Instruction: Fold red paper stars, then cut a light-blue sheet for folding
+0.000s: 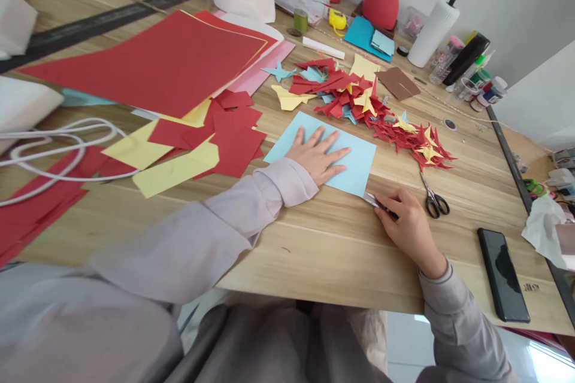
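A light blue paper sheet [354,161] lies flat on the wooden table [314,251]. My left hand [317,155] rests on it, palm down with fingers spread. At the sheet's near right corner, my right hand [404,221] is closed around a slim cutter [372,199], its tip at or just beside the paper's corner. Black-handled scissors [435,202] lie to the right of my right hand. Beyond the sheet is a long pile of red, yellow and blue folded paper pieces [332,84], some star-shaped.
Large red sheets [166,60] and yellow pieces [179,167] lie to the left, near a white cable [67,176]. A black phone [503,275] sits at the right. Bottles [433,30] and a yellow tape measure [336,20] stand at the back.
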Motion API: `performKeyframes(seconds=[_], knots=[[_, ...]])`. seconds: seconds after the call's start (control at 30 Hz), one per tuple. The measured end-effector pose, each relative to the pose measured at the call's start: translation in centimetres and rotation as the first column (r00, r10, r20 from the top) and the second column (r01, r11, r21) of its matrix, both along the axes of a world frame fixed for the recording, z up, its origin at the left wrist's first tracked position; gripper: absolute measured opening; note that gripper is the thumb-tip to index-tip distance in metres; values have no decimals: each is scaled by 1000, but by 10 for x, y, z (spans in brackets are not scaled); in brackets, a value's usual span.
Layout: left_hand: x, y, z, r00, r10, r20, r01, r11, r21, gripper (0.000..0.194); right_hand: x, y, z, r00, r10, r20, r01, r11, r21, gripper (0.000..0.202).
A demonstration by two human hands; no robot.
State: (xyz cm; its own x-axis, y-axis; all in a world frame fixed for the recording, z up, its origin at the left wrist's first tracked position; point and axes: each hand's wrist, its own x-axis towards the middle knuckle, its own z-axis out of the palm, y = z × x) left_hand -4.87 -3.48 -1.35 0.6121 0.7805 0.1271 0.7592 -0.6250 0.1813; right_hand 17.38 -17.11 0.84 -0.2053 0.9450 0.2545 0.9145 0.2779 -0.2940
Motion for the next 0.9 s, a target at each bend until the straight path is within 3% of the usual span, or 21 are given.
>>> performKeyframes(seconds=[0.13, 0.37, 0.9], knots=[[2, 0, -4, 998, 5, -55, -8, 998, -54, 54, -3, 1, -2, 1000, 5, -1, -5, 1000, 16, 27], [3, -3, 2, 997, 19, -76, -24, 998, -64, 53, -2, 2, -2, 999, 42, -2, -42, 999, -1, 28], [3, -2, -1, 999, 11, -37, -13, 998, -54, 52, -2, 1, 0, 996, 80, 28, -80, 997, -12, 27]])
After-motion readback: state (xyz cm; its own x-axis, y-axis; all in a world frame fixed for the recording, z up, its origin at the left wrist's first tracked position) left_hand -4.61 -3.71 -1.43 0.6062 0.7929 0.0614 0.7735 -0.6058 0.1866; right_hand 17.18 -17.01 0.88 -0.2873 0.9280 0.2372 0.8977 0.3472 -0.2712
